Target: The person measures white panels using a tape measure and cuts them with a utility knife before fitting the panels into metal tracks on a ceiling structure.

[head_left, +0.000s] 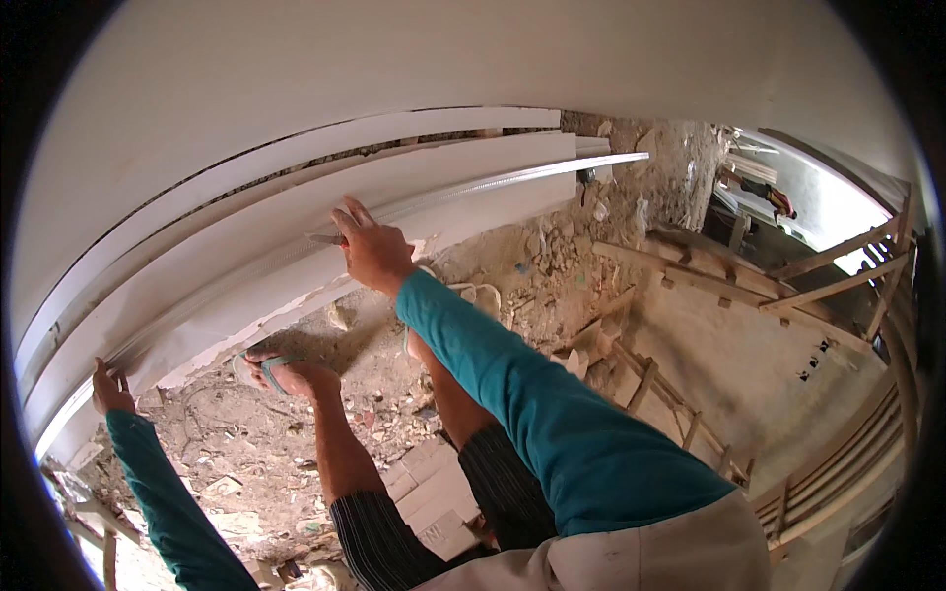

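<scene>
A long shiny metal strip [532,175] lies along a white board [473,219] with a broken near edge. At the far left end, my left hand [113,390] is closed on the strip, its fingers pressed against the metal. My right hand [379,254] is over the middle of the board, closed around a small knife [323,238]. A grey blade points left from it, close to the strip, and a bit of red shows by the fingers. Most of the knife's handle is hidden in the hand.
More white board strips [493,120] lie along the pale wall [493,59]. My sandalled feet [286,372] stand on rubble-strewn ground [227,443]. Wooden framing [690,271] stands to the right. Another person [774,197] is by the bright opening at the far right.
</scene>
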Tool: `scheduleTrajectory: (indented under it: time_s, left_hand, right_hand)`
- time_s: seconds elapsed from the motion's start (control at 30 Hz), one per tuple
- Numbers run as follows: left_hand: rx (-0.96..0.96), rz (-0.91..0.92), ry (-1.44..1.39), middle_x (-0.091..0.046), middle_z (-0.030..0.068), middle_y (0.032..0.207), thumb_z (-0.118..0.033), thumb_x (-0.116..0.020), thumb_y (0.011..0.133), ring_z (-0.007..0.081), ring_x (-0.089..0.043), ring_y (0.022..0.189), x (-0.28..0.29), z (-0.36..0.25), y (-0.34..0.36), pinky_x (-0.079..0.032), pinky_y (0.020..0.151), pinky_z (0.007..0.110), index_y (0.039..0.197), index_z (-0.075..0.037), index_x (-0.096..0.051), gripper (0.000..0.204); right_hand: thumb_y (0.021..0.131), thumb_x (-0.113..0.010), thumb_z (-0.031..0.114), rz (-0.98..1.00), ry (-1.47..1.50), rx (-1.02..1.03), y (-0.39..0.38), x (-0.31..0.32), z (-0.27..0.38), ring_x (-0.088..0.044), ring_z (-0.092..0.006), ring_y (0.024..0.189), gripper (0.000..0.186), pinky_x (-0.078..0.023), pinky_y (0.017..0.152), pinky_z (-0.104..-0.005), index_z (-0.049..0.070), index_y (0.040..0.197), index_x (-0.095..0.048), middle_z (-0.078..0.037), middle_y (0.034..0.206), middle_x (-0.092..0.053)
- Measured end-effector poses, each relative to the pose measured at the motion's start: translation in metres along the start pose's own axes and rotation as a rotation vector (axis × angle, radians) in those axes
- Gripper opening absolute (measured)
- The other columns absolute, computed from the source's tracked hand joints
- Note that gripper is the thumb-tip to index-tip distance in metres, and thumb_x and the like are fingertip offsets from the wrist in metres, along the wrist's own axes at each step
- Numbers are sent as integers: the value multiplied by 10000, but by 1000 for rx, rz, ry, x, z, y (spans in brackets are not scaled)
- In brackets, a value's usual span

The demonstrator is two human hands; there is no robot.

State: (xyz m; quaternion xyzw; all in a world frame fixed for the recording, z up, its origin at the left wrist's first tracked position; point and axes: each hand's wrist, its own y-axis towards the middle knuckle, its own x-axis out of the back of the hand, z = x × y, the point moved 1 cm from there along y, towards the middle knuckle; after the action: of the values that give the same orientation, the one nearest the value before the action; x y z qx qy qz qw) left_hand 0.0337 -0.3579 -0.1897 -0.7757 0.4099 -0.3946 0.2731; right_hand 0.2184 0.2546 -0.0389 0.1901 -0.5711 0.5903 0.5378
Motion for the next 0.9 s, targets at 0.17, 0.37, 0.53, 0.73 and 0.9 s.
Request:
scheduleTrajectory:
  time_s: [0.17, 0.37, 0.53, 0.73, 0.9]
  left_hand:
    - [-30, 71, 117, -591, 20, 1083, -460, -692, 975, 171, -556, 984, 42, -6, 44, -496, 896, 310, 1108, -82, -641, 404]
    - [-51, 21, 71, -617, 48, 1069, -443, -707, 968, 177, -571, 968, 25, -4, 29, -503, 854, 300, 1102, -79, -643, 393]
    - [-61, -45, 99, -623, 49, 1055, -419, -752, 935, 184, -577, 971, 40, -19, 32, -518, 818, 298, 1104, -92, -647, 383]
    - [-6, -52, 58, -620, 42, 1079, -378, -750, 940, 194, -593, 988, 29, -16, 22, -540, 825, 305, 1109, -103, -649, 338]
    - [14, 8, 70, -624, 37, 1099, -353, -729, 959, 203, -605, 990, 9, -29, 45, -548, 839, 331, 1130, -109, -653, 308]
  right_hand:
    - [858, -649, 34, -688, 437, -213, -3, 8, -81, -651, -305, 787, 423, -543, 719, -386, 84, 1276, -600, -122, 1163, -628]
    - [911, -730, 367, -926, 769, -1074, -3, 31, -282, -645, -369, 875, 521, -513, 813, -458, -111, 1068, -597, -233, 946, -654]
    - [858, -747, 508, -877, 727, -1339, 18, 48, -342, -670, -446, 1032, 701, -525, 939, -483, -143, 1082, -615, -338, 1114, -671]
    - [796, -731, 408, -722, 726, -1232, 23, 45, -373, -676, -466, 1040, 619, -529, 922, -501, -172, 989, -632, -368, 1087, -676]
    - [827, -688, 406, -754, 695, -1273, 13, 44, -411, -680, -416, 924, 600, -536, 850, -485, -167, 997, -628, -317, 1019, -692]
